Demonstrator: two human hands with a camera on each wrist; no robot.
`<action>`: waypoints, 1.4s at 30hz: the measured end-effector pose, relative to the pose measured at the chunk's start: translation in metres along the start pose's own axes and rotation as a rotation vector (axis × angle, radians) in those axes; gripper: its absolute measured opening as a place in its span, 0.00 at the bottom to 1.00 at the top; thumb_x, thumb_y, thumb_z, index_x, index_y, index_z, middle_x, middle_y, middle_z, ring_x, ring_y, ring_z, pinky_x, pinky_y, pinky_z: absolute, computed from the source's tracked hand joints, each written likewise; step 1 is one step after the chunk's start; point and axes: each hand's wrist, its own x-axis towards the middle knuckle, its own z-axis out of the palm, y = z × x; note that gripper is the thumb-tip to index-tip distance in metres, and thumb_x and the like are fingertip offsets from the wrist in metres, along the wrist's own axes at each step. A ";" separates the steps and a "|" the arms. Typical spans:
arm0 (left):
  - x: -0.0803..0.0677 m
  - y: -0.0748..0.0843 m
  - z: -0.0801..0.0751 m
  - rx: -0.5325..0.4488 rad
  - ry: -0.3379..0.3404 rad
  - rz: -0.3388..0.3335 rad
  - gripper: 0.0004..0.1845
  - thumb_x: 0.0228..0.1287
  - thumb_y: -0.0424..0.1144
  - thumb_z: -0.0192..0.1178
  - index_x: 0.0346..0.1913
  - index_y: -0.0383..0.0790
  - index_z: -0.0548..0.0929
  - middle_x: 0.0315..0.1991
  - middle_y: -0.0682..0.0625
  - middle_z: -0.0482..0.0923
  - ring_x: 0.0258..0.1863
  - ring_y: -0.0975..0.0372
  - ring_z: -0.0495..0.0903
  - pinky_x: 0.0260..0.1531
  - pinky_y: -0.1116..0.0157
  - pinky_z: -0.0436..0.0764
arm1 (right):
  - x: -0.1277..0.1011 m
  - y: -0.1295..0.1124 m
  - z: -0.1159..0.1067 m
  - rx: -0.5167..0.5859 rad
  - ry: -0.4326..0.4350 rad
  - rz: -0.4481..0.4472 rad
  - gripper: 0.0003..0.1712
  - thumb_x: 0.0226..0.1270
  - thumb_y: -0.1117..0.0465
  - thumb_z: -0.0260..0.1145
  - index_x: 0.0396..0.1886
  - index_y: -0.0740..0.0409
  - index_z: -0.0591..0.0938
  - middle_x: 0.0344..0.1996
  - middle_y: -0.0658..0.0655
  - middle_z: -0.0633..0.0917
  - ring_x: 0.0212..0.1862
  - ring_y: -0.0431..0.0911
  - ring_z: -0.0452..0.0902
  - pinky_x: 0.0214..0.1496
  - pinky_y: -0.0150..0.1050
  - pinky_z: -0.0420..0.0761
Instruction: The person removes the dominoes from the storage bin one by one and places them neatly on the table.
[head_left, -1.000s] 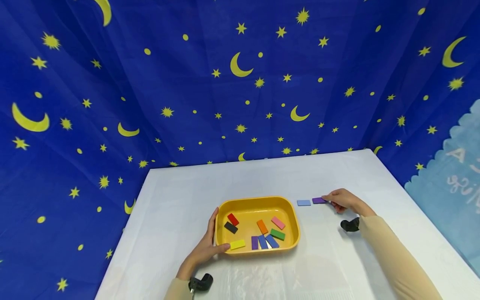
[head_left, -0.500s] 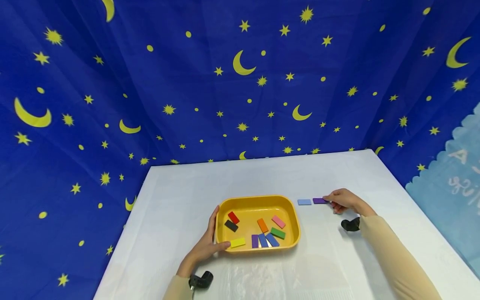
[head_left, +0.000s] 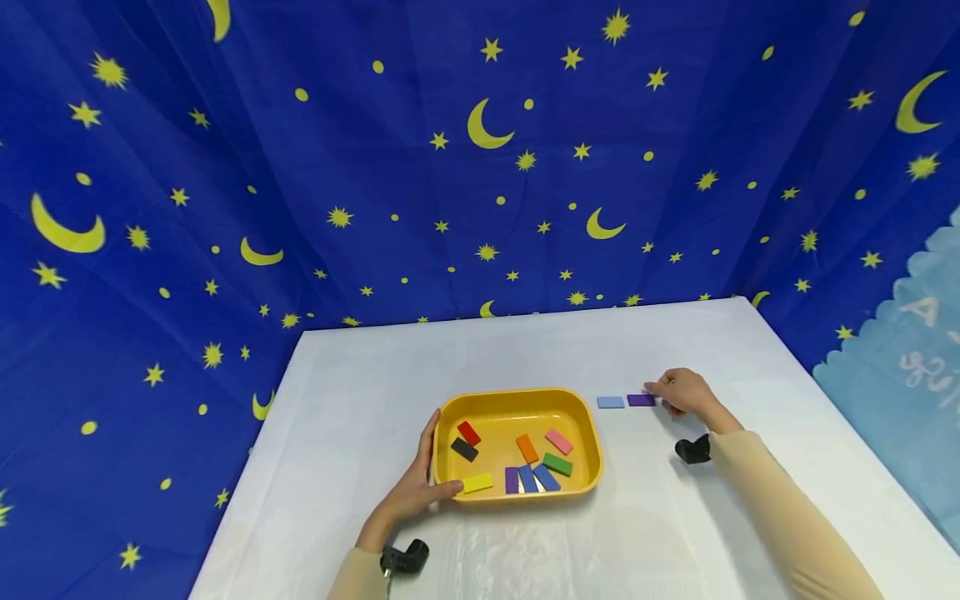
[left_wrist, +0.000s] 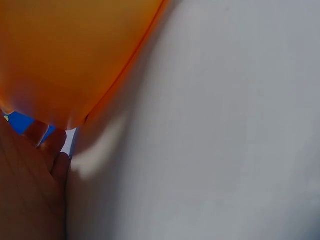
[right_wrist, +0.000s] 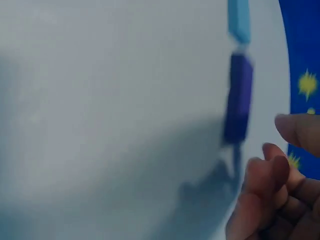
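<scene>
On the left, my left hand [head_left: 417, 483] grips a yellow tray [head_left: 517, 393], thumb over the near rim and fingers along its outer side. Seen from the left wrist, the fingers lie against the tray's underside or wall [left_wrist: 75, 60]. A purple block [head_left: 641, 400] lies flat on the table, end to end with a light blue block [head_left: 611, 402], a small gap between them. My right hand [head_left: 684, 392] hovers just beside the purple block. In the right wrist view, thumb and fingers are apart, and the purple block [right_wrist: 239, 97] stands free of them.
Inside the tray lie several loose blocks, among them red [head_left: 469, 432], black [head_left: 464, 449], yellow [head_left: 477, 482], orange [head_left: 527, 448], pink [head_left: 558, 441] and green [head_left: 557, 464]. A white table [head_left: 360, 392] carries everything. A blue star-patterned curtain [head_left: 420, 192] hangs behind it.
My right hand has let go of the purple block and lifted slightly away from it. The block stays beside the light blue one. The left hand keeps its hold on the tray.
</scene>
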 end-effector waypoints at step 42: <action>-0.008 0.037 -0.003 -0.016 -0.058 0.047 0.59 0.53 0.36 0.68 0.75 0.44 0.33 0.75 0.41 0.30 0.72 0.47 0.39 0.64 0.41 0.46 | -0.004 -0.183 0.113 -0.563 -0.451 -0.438 0.18 0.42 0.49 0.80 0.26 0.52 0.80 0.21 0.46 0.75 0.25 0.42 0.67 0.29 0.35 0.67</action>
